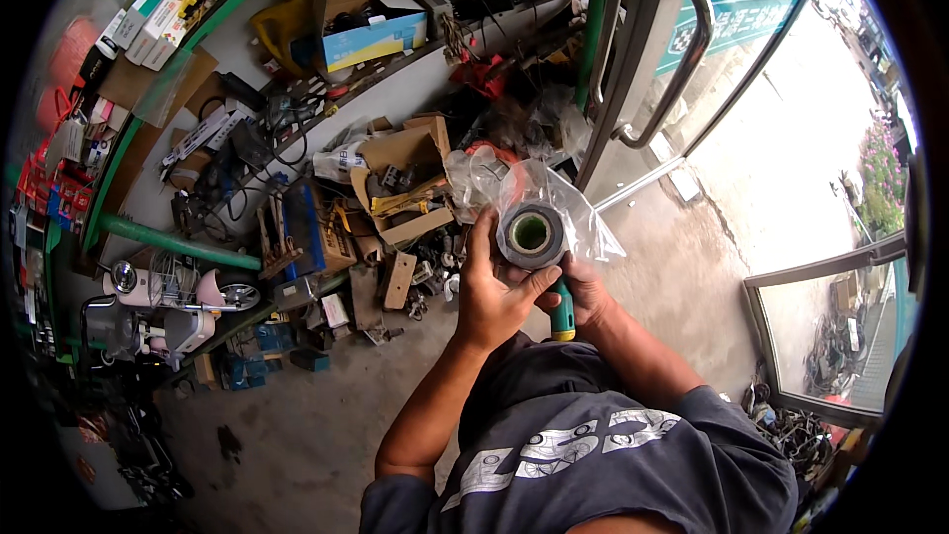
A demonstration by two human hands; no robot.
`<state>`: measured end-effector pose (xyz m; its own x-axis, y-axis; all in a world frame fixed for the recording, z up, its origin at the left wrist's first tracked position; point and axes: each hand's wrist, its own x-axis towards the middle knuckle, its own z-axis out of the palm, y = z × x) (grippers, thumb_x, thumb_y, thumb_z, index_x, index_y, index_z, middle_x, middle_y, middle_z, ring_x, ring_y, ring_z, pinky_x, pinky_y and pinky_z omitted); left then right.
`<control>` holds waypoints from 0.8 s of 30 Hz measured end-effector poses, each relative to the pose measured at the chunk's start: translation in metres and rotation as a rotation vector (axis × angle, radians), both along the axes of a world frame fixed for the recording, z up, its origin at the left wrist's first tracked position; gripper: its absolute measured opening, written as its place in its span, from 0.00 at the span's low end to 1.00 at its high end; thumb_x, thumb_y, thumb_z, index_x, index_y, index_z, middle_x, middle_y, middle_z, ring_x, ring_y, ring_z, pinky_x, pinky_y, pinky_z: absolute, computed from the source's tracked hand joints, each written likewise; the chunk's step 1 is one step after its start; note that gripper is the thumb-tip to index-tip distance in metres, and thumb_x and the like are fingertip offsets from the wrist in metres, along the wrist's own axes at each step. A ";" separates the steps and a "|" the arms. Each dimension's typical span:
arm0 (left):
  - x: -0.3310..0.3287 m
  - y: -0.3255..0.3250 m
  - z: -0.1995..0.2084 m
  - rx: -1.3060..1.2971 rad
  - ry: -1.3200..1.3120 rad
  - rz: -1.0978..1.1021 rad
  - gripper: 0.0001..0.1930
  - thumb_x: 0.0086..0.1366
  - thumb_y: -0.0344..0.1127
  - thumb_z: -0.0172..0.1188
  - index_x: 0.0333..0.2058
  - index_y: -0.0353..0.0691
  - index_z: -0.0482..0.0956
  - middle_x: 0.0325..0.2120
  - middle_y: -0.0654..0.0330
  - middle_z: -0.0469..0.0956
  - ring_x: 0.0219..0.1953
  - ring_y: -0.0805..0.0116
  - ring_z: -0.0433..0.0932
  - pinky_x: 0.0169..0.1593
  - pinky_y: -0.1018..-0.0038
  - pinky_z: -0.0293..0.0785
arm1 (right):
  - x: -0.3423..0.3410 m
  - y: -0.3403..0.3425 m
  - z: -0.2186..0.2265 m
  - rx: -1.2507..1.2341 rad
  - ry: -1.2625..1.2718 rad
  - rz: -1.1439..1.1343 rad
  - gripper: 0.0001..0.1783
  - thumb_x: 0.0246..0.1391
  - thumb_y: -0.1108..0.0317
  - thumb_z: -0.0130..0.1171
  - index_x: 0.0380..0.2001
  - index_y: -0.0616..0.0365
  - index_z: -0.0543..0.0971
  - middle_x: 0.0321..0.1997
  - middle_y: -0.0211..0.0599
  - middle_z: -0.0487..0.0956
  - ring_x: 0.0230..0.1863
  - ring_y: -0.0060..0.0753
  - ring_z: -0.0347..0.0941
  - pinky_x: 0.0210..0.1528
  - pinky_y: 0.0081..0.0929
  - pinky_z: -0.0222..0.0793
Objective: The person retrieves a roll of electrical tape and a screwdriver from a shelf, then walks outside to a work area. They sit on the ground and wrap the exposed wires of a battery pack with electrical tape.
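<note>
In front of my body, my left hand (491, 285) is closed around the near-left side of a thick black tape roll (506, 250) with a greenish opening. Its thumb reaches across the roll's near edge. Behind the roll, a clear plastic bag (581, 221) spreads out to the right. My right hand (587, 295) is closed on a tool with a green handle (561, 312) and a yellow end, just below the roll. The tool's far end is hidden behind the hands and the roll.
To the left, an open cardboard box (410, 173) stands among loose metal parts and tools. A cluttered shelf with a green frame (183, 242) runs beyond it. A glass door with a metal handle (692, 49) is at the far right. A pink toy scooter (178, 311) stands at left.
</note>
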<state>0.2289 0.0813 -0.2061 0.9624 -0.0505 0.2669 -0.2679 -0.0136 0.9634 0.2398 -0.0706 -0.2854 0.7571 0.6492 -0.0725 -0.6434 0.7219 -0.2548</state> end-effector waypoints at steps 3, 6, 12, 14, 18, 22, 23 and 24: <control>-0.002 -0.004 0.026 -0.208 0.069 -0.099 0.35 0.62 0.34 0.67 0.62 0.25 0.60 0.55 0.52 0.70 0.57 0.64 0.70 0.61 0.69 0.64 | -0.002 -0.010 0.000 -0.055 0.010 -0.088 0.37 0.46 0.59 0.71 0.58 0.60 0.68 0.42 0.50 0.78 0.27 0.30 0.75 0.23 0.19 0.73; -0.001 -0.011 0.038 -0.272 0.029 0.025 0.24 0.66 0.33 0.60 0.55 0.22 0.69 0.51 0.51 0.74 0.54 0.65 0.72 0.59 0.71 0.65 | -0.002 -0.019 -0.005 -0.026 0.015 -0.090 0.36 0.43 0.65 0.72 0.56 0.61 0.68 0.43 0.45 0.78 0.27 0.29 0.73 0.24 0.21 0.73; 0.002 -0.004 0.014 0.008 0.083 0.272 0.10 0.67 0.27 0.59 0.42 0.24 0.78 0.40 0.56 0.79 0.39 0.75 0.76 0.40 0.80 0.74 | -0.001 -0.032 -0.025 -0.112 -0.003 -0.179 0.38 0.43 0.65 0.72 0.58 0.59 0.68 0.45 0.40 0.78 0.31 0.28 0.76 0.31 0.25 0.77; 0.004 -0.008 0.013 0.060 0.034 0.358 0.07 0.67 0.27 0.58 0.38 0.27 0.78 0.32 0.59 0.80 0.31 0.78 0.74 0.36 0.80 0.72 | 0.004 -0.026 -0.006 -0.182 -0.056 -0.228 0.37 0.43 0.64 0.71 0.58 0.59 0.69 0.43 0.34 0.79 0.34 0.27 0.78 0.36 0.26 0.77; 0.010 -0.014 0.012 0.130 -0.066 0.438 0.07 0.68 0.29 0.57 0.34 0.30 0.78 0.26 0.63 0.78 0.27 0.79 0.71 0.34 0.80 0.69 | 0.006 -0.025 0.008 -0.167 0.009 -0.213 0.39 0.46 0.61 0.70 0.61 0.60 0.67 0.49 0.34 0.79 0.42 0.27 0.78 0.42 0.27 0.78; 0.016 -0.015 0.009 0.071 -0.052 0.400 0.08 0.69 0.31 0.56 0.34 0.31 0.77 0.25 0.65 0.76 0.27 0.79 0.68 0.33 0.80 0.67 | 0.010 -0.018 0.034 -0.117 -0.081 -0.210 0.41 0.49 0.56 0.68 0.63 0.59 0.65 0.52 0.38 0.77 0.48 0.28 0.77 0.44 0.23 0.77; 0.018 -0.015 0.008 0.051 -0.048 0.393 0.08 0.69 0.31 0.55 0.34 0.31 0.77 0.25 0.65 0.76 0.27 0.80 0.68 0.33 0.80 0.67 | 0.012 -0.019 0.038 -0.102 -0.120 -0.183 0.41 0.49 0.54 0.68 0.63 0.59 0.64 0.52 0.40 0.77 0.48 0.29 0.77 0.43 0.22 0.78; 0.019 -0.015 0.010 0.001 -0.007 0.360 0.08 0.69 0.30 0.55 0.34 0.31 0.77 0.27 0.64 0.77 0.29 0.79 0.69 0.35 0.80 0.67 | 0.013 -0.019 0.041 -0.088 -0.160 -0.156 0.42 0.49 0.53 0.68 0.63 0.58 0.64 0.53 0.42 0.77 0.48 0.29 0.77 0.42 0.20 0.78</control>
<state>0.2481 0.0665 -0.1958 0.9166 0.2915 0.2737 -0.2524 -0.1090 0.9614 0.2526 -0.0898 -0.2440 0.8541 0.5201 0.0054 -0.4722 0.7797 -0.4111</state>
